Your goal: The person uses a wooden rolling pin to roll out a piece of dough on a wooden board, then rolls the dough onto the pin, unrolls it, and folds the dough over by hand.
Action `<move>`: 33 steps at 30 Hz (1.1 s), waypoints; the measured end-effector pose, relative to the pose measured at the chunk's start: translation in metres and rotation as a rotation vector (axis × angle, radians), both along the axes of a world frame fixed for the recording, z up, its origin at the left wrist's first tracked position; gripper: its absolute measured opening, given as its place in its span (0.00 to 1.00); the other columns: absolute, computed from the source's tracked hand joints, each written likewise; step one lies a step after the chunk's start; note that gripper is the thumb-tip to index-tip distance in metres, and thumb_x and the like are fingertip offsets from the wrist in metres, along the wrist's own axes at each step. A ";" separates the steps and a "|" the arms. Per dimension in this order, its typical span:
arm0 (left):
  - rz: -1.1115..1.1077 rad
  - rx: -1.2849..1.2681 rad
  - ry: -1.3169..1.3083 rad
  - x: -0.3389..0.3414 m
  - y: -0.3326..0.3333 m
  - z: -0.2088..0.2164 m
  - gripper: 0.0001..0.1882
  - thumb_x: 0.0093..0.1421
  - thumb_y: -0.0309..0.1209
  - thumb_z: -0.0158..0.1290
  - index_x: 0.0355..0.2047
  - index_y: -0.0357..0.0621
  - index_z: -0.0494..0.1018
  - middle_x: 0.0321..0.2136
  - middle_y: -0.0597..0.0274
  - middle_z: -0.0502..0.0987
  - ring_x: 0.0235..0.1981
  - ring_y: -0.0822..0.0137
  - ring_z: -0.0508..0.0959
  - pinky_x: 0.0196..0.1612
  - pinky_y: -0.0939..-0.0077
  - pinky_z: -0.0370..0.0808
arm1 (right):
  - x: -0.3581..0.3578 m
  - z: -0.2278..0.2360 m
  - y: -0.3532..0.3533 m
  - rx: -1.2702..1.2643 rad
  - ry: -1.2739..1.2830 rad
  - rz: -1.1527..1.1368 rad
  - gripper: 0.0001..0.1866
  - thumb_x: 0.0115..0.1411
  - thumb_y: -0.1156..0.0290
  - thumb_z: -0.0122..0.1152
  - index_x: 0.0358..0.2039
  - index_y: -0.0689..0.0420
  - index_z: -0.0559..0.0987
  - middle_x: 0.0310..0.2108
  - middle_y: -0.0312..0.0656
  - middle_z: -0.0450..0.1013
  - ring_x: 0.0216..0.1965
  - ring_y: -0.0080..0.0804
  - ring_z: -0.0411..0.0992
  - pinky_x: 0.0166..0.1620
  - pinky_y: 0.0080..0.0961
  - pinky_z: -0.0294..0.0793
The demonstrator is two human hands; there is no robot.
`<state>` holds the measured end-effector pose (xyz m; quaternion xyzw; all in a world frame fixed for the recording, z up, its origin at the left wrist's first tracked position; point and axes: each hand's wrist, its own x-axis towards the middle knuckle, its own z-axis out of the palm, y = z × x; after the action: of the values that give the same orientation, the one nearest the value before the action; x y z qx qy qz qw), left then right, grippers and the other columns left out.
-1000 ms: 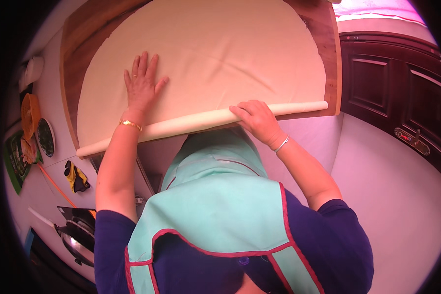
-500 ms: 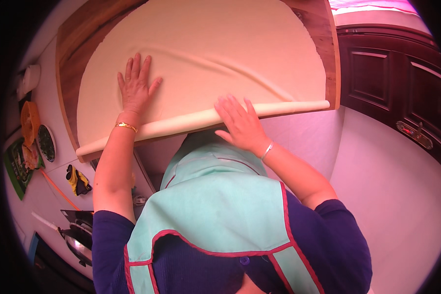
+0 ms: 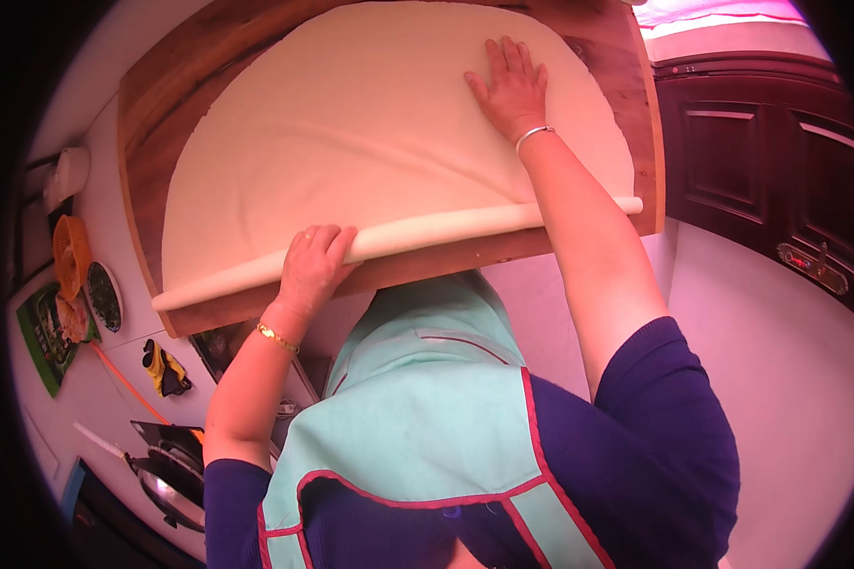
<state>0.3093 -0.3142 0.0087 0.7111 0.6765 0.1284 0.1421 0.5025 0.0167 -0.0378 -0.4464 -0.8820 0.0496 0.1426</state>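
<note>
While your curled left hand held the roll, your right hand, spread open on the dough, likely needed light pressure.

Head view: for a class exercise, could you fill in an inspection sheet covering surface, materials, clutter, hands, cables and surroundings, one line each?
Surface: wooden board, largely covered.
Materials: broad, rounded dough sheet with shallow creases; pale roll along its near side, core not visible.
Clutter: off the board at left, orange basket, black-and-yellow gloves, dark pan.
Hands: left hand over the roll; right hand flat on the sheet, fingers spread.
Cables: nothing seen.
Surroundings: dark panelled door and pale floor at right.
</note>
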 end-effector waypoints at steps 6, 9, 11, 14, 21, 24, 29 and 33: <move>-0.174 0.155 -0.015 -0.037 0.052 0.038 0.30 0.49 0.35 0.63 0.54 0.47 0.70 0.49 0.55 0.72 0.52 0.53 0.71 0.52 0.58 0.67 | 0.006 -0.017 0.015 -0.031 -0.071 -0.012 0.34 0.62 0.47 0.49 0.64 0.50 0.60 0.68 0.41 0.50 0.70 0.40 0.45 0.66 0.55 0.44; 0.515 0.330 0.167 -0.055 0.071 0.032 0.28 0.54 0.35 0.61 0.55 0.49 0.68 0.55 0.52 0.69 0.53 0.50 0.70 0.55 0.58 0.67 | -0.006 0.045 -0.016 -0.056 -0.135 0.027 0.35 0.60 0.48 0.51 0.64 0.51 0.61 0.67 0.43 0.54 0.68 0.42 0.49 0.65 0.55 0.47; 0.380 0.322 0.134 -0.055 0.068 0.017 0.28 0.55 0.36 0.59 0.56 0.50 0.68 0.56 0.52 0.69 0.54 0.50 0.69 0.57 0.56 0.65 | -0.016 0.086 -0.062 -0.274 0.003 0.135 0.34 0.59 0.49 0.54 0.62 0.53 0.64 0.64 0.44 0.58 0.66 0.44 0.54 0.63 0.58 0.49; 0.395 0.043 0.136 -0.052 0.070 0.002 0.30 0.59 0.44 0.54 0.61 0.55 0.64 0.59 0.57 0.66 0.60 0.54 0.64 0.63 0.41 0.51 | -0.042 0.114 -0.118 -0.036 -0.032 0.317 0.29 0.59 0.49 0.55 0.55 0.54 0.71 0.60 0.44 0.65 0.63 0.45 0.59 0.62 0.57 0.51; 0.463 0.325 0.330 -0.113 0.170 0.029 0.27 0.62 0.46 0.49 0.60 0.54 0.65 0.57 0.57 0.67 0.60 0.54 0.64 0.63 0.41 0.52 | -0.119 0.071 -0.030 0.145 -0.049 0.222 0.29 0.59 0.45 0.52 0.57 0.48 0.71 0.61 0.40 0.64 0.64 0.42 0.57 0.63 0.54 0.50; 0.529 0.226 0.283 -0.137 0.180 0.026 0.19 0.63 0.43 0.46 0.53 0.51 0.70 0.55 0.55 0.69 0.58 0.54 0.66 0.62 0.45 0.54 | -0.138 0.058 -0.014 -0.004 -0.041 0.246 0.27 0.57 0.47 0.55 0.54 0.48 0.73 0.58 0.39 0.66 0.62 0.40 0.60 0.63 0.53 0.51; 0.521 0.174 0.284 -0.188 0.214 -0.001 0.14 0.62 0.40 0.47 0.43 0.50 0.74 0.45 0.55 0.74 0.46 0.54 0.72 0.55 0.55 0.62 | -0.177 0.056 0.025 0.064 0.035 0.272 0.24 0.55 0.52 0.59 0.48 0.51 0.75 0.53 0.39 0.70 0.58 0.40 0.63 0.60 0.52 0.55; 0.565 0.271 0.312 -0.223 0.245 -0.003 0.11 0.62 0.39 0.47 0.37 0.49 0.74 0.39 0.57 0.75 0.42 0.53 0.73 0.50 0.56 0.65 | -0.186 0.059 0.072 0.032 0.172 0.183 0.18 0.58 0.57 0.56 0.44 0.53 0.77 0.47 0.41 0.73 0.54 0.40 0.67 0.58 0.50 0.57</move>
<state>0.0862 -0.0688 0.0054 0.5194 0.8369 0.1410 -0.0997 0.3169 0.0887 0.0210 -0.3556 -0.9044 0.0863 0.2196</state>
